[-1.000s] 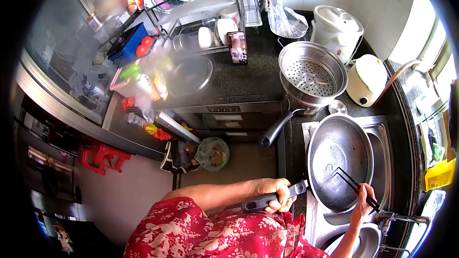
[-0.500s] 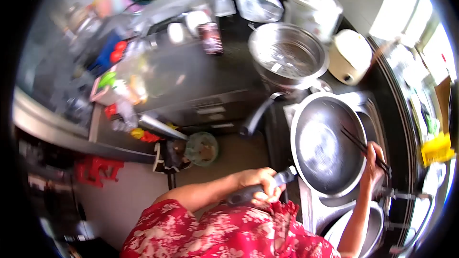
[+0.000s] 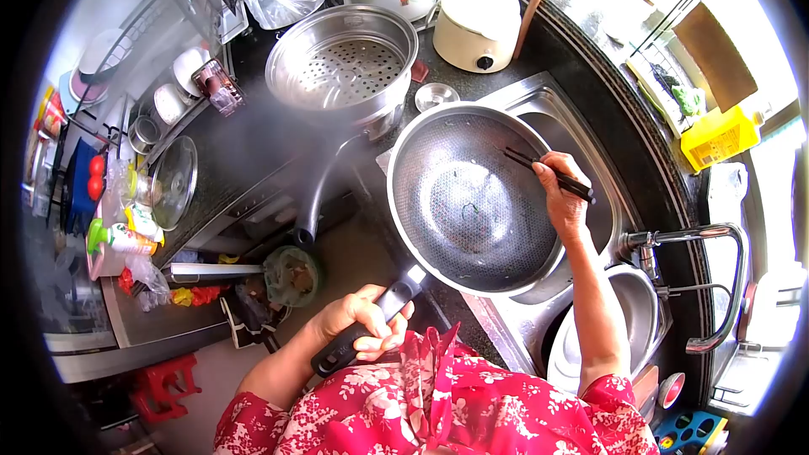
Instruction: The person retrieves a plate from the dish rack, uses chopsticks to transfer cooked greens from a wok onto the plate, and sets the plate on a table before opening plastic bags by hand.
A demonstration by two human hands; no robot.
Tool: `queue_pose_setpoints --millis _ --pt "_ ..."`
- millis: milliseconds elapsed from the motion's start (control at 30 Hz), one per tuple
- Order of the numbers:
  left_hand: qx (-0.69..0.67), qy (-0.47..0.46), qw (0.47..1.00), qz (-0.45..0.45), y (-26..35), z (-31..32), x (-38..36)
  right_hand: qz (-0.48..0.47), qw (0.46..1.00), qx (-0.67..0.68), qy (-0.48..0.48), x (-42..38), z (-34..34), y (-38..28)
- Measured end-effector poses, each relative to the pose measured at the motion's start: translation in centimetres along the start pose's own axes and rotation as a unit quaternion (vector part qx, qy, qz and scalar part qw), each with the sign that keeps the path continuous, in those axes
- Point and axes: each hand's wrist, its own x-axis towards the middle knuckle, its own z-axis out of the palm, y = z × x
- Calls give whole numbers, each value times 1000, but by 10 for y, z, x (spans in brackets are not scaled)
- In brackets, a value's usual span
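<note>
Head view: our left hand (image 3: 371,320) clenches the handle (image 3: 337,353); over the honeycomb wok (image 3: 472,202), our right hand (image 3: 563,194) grasps chopsticks (image 3: 580,190), needing steadiness.

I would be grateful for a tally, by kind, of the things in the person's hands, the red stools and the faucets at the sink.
Pan, held in the left hand: 1
Chopsticks, in the right hand: 2
Red stool: 1
Faucet: 1
Total: 5
</note>
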Motion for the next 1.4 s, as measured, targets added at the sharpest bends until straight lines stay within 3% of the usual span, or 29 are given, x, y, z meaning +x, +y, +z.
queue_pose_setpoints --millis 233,333,433,767,967,1400 --pt "3 13 1000 0 0 0 -1 9 1000 -10 -25 -5 -1 5" --pt "0 9 1000 -3 0 -2 -1 132 991 21 17 -6 -6 18" --pt "-4 5 1000 -4 0 -3 -1 177 978 98 51 -4 -8 20" --pt "-2 -1 1000 5 1 0 0 171 958 201 113 1 -30 -14" --pt "10 -2 1000 3 0 0 0 153 975 149 64 -6 -17 15" --pt "16 3 1000 7 -1 -1 0 234 950 183 93 -9 -29 40"
